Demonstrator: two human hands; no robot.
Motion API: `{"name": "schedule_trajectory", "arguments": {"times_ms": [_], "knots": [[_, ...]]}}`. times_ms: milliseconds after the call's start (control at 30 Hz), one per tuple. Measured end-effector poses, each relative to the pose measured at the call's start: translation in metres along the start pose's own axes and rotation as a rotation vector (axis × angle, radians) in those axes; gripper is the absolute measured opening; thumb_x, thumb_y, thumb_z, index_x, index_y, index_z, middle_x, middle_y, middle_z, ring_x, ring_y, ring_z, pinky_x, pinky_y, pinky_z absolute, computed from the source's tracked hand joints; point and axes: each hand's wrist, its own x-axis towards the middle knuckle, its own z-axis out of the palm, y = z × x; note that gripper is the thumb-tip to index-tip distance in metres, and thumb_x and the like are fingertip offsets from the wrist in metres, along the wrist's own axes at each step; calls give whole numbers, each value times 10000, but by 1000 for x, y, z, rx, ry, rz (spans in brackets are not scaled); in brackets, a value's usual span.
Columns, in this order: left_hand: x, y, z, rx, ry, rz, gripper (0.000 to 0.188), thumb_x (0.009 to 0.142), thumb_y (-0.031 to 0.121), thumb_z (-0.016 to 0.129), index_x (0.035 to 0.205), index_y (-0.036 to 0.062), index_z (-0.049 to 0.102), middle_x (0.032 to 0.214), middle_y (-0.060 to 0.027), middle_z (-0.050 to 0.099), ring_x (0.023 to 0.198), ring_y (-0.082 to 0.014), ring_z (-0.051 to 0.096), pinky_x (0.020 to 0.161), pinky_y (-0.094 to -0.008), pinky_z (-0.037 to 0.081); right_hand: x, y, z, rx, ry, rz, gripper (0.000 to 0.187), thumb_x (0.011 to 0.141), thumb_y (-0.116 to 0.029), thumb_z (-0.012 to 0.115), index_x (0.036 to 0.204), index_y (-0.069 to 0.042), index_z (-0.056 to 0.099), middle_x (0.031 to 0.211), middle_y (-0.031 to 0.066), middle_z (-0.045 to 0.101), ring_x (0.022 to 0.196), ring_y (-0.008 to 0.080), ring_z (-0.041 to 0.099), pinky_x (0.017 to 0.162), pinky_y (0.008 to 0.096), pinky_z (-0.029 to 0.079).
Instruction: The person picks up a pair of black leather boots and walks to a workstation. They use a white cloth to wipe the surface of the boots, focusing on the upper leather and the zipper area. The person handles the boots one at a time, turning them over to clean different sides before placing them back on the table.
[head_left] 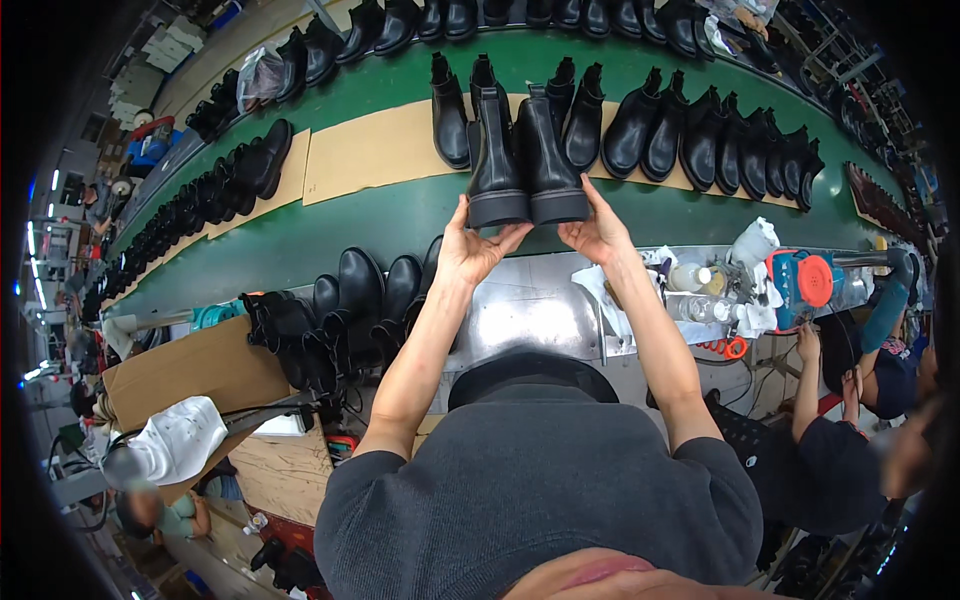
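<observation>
Side by side, two black leather ankle boots are held over the green bench, heels toward me and toes away. My left hand (474, 243) is closed at the heel of the left boot (495, 150), with fingers under its sole. The right boot (545, 155) has my right hand (597, 228) at its heel, thumb along the side. Just beyond them stand other black boots (450, 120) on a strip of brown cardboard (375, 150). How far the fingers reach under the soles is partly hidden.
Rows of black boots (700, 140) line the green bench (400, 210). Nearer me is a metal plate (530, 300), with more boots (360, 290) at its left. Clear bottles (690, 277), white cloths and a blue-and-red machine (805, 280) stand right. Another person (830, 450) sits at right.
</observation>
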Motion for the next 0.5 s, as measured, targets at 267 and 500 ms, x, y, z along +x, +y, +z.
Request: {"name": "schedule_trajectory", "arguments": {"times_ms": [267,500], "knots": [[-25,-2,-29,290,-199,2,524,956,391,467,1362,72,378,1374,-192,405,1290,-360,386,1055,-562,345,-26,13,-13,-93,-76,40,323,825,-371,662,985,-98,601,883,66,649,711,133,599,702,295,503],[-60,2,-114,328,-102,-91,428,985,317,420,1318,50,459,1348,-118,492,1264,-269,451,1069,-441,339,-41,76,-74,-140,-63,84,285,803,-297,629,990,-83,610,891,73,678,770,169,641,760,312,482]]}}
